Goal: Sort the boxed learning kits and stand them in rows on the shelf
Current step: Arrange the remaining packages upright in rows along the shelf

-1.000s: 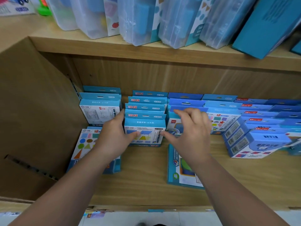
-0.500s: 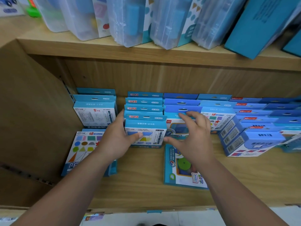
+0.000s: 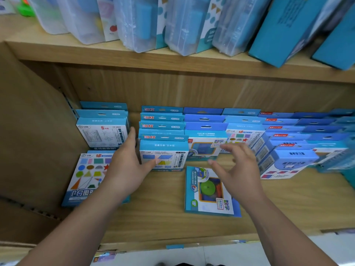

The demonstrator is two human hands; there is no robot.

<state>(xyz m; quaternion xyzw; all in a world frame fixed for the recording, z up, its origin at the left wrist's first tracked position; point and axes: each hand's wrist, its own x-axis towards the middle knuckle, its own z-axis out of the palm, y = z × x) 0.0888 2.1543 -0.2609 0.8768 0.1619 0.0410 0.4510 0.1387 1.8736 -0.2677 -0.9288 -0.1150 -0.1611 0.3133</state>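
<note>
Blue boxed kits stand in rows on the lower wooden shelf (image 3: 165, 217). My left hand (image 3: 128, 167) holds the front box of the middle row (image 3: 167, 154), thumb on its face and fingers along its left side. My right hand (image 3: 236, 166) hovers open and blurred above a kit lying flat (image 3: 207, 196) with a green disc in its window. It touches nothing. Behind it stands a row with a windowed front box (image 3: 203, 144). At the left, another shapes kit lies flat (image 3: 86, 177) in front of a short standing row (image 3: 103, 131).
A cardboard wall (image 3: 32, 141) closes the shelf's left side. More rows of blue boxes (image 3: 288, 150) fill the right, the nearest leaning forward. The upper shelf (image 3: 134, 56) carries clear plastic cases and teal boxes overhead. Bare wood runs along the shelf's front edge.
My right hand has drawn back from the row behind the flat kit and moved right, uncovering the windowed box. My left hand stays at the front middle box.
</note>
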